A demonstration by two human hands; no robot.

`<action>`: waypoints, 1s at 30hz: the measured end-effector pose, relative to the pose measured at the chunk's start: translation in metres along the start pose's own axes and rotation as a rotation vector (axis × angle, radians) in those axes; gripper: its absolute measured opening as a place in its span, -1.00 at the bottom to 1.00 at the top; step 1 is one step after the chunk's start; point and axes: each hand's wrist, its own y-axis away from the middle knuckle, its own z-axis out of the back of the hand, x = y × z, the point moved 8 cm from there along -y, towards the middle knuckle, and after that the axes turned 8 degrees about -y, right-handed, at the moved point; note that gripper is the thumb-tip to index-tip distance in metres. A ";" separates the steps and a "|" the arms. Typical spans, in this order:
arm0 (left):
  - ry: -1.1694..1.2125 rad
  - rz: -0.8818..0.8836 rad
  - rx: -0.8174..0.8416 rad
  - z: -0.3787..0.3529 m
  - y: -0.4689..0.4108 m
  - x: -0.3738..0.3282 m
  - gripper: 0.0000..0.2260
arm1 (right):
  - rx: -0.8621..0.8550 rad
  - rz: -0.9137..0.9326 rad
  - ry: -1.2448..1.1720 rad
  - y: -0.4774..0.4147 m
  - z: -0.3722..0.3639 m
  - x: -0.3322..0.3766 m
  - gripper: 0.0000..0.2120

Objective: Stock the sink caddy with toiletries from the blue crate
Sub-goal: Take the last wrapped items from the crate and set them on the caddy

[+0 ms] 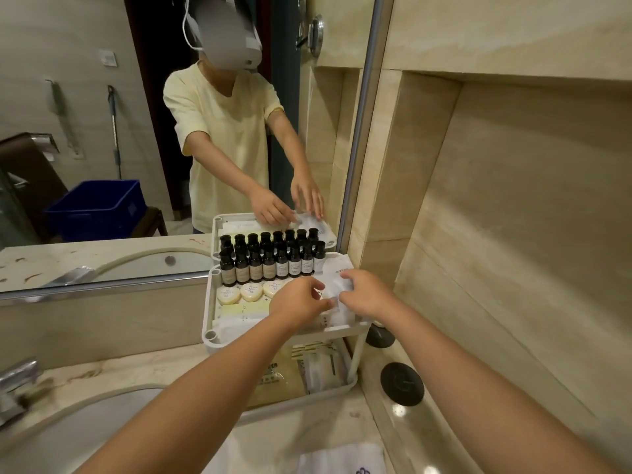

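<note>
Both hands meet over the top tray of the white two-tier caddy (206,316), which stands on the bench (119,371) against the mirror (102,131). The left hand (301,301) and the right hand (369,295) are close together, fingers curled, and each pinches an edge of a white packet (337,285). The packet lies between them at the 3 o'clock end of the top tray, on other white packets.

At 10 o'clock from the left hand, dark bottles (270,265) stand upright in a packed row along the tray's far edge. Just in front of them, at 9 o'clock from that hand, lie round pale soaps (239,294), and nearer the front rim lie flat cream packets (239,311). The lower tray (349,384), seen under the forearms, holds more flat packets (318,369).

The blue crate (99,208) shows only as a reflection in the mirror, at 10 o'clock in the view and well apart from the hands. The sink (85,432) lies at 7 o'clock, with a tap (17,381) at its left. Two black round discs (402,383) sit on the ledge at 4 o'clock from the caddy. A white towel (342,460) lies at 6 o'clock.
</note>
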 end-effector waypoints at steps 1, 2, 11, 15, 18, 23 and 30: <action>0.000 -0.013 -0.017 0.004 0.005 -0.002 -0.57 | -0.014 0.012 -0.018 0.007 0.001 0.002 -0.44; 0.002 -0.027 -0.032 0.008 0.013 -0.003 -0.57 | -0.033 0.031 -0.032 0.016 0.001 0.005 -0.45; 0.041 -0.196 -0.189 0.033 0.097 -0.009 -0.58 | -0.217 0.135 -0.083 0.107 -0.004 0.026 -0.43; -0.003 -0.251 -0.174 0.030 0.140 -0.003 -0.53 | -0.247 0.130 -0.065 0.154 -0.021 0.027 -0.40; -0.050 -0.264 -0.169 0.022 0.172 0.004 -0.51 | -0.225 0.123 -0.045 0.186 -0.042 0.021 -0.41; -0.104 -0.290 -0.108 -0.002 0.218 0.018 -0.47 | -0.153 0.026 -0.004 0.231 -0.083 -0.005 -0.39; -0.092 -0.262 0.116 -0.060 0.261 0.043 -0.41 | -0.001 -0.122 0.065 0.273 -0.135 -0.052 -0.35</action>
